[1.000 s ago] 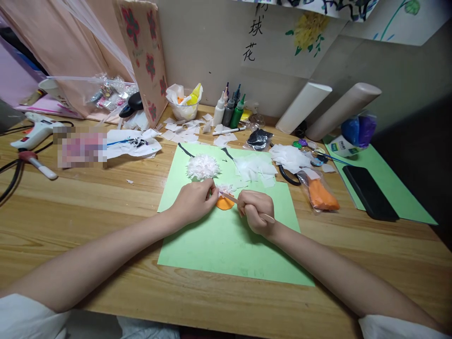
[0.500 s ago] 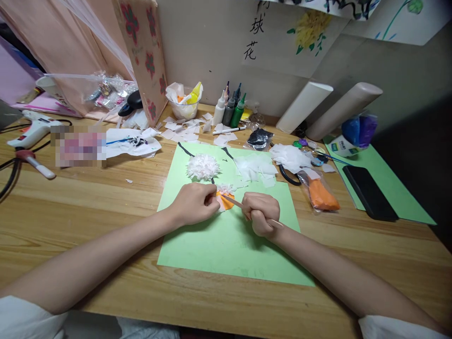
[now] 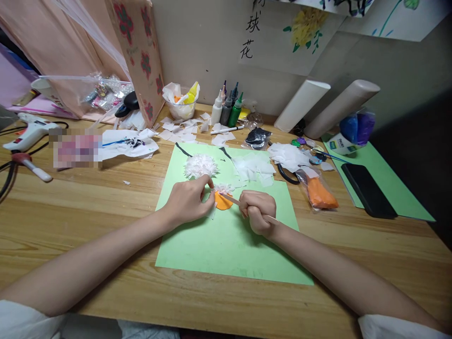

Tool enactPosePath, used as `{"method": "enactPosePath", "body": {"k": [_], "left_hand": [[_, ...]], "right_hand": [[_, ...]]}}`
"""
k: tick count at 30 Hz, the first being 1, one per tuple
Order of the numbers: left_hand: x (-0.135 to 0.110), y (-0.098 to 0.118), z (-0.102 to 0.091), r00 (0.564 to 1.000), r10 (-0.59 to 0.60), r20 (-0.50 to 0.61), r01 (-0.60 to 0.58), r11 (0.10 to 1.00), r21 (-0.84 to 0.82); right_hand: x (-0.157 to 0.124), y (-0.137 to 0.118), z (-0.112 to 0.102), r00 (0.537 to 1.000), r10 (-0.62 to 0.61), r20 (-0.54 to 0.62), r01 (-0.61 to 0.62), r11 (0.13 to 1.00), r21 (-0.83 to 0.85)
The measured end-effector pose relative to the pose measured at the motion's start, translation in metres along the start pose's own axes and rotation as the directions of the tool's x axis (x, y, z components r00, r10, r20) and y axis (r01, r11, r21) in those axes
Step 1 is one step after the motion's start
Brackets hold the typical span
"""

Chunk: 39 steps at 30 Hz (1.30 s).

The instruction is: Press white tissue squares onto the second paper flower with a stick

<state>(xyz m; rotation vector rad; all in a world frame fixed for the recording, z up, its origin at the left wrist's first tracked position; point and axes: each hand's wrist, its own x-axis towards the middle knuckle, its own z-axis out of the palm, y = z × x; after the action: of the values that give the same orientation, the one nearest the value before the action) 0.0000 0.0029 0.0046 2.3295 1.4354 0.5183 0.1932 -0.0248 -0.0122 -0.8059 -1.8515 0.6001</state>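
While the left hand (image 3: 189, 202) pinches paper, the right hand (image 3: 259, 212) — fisted — grips a stick (image 3: 233, 199).

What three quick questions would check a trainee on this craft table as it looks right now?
1. True or false: the right hand grips a thin wooden stick whose tip reaches the orange disc.
2. The fluffy white tissue flower lies: A) on the green paper sheet; B) in the right hand; C) on top of the orange disc.
3. Which hand holds the white tissue scrap beside the disc?

Key: 1 true. 2 A. 3 the left hand.
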Motion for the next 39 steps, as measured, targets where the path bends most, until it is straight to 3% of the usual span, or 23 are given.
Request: {"method": "enactPosePath", "body": {"k": [8,26,34,39], "left_hand": [[0.0022,-0.0047,0.0018,0.997,0.078,0.013,-0.078,0.996,0.031],[0.0066,-0.0095,0.0047,0.998,0.049,0.034,-0.048,0.999,-0.018],[0.0048,-0.0056,-0.0016,0.997,0.051,-0.054,-0.055,0.996,-0.068],[0.0020,-0.0019,-0.0049,0.992,0.114,0.051,-0.117,0.992,0.055]], "right_hand": [[0.0011,-0.0007,-0.0004,1.000,0.011,-0.002,-0.011,1.000,0.003],[0.0035,-0.0007,0.0012,0.997,0.068,0.048,-0.066,0.997,-0.041],[0.0038,-0.0004,0.0019,0.990,0.134,0.048,-0.131,0.990,-0.053],[0.0028,-0.0007,0.0009,0.988,0.145,0.044,-0.142,0.988,-0.053]]}}
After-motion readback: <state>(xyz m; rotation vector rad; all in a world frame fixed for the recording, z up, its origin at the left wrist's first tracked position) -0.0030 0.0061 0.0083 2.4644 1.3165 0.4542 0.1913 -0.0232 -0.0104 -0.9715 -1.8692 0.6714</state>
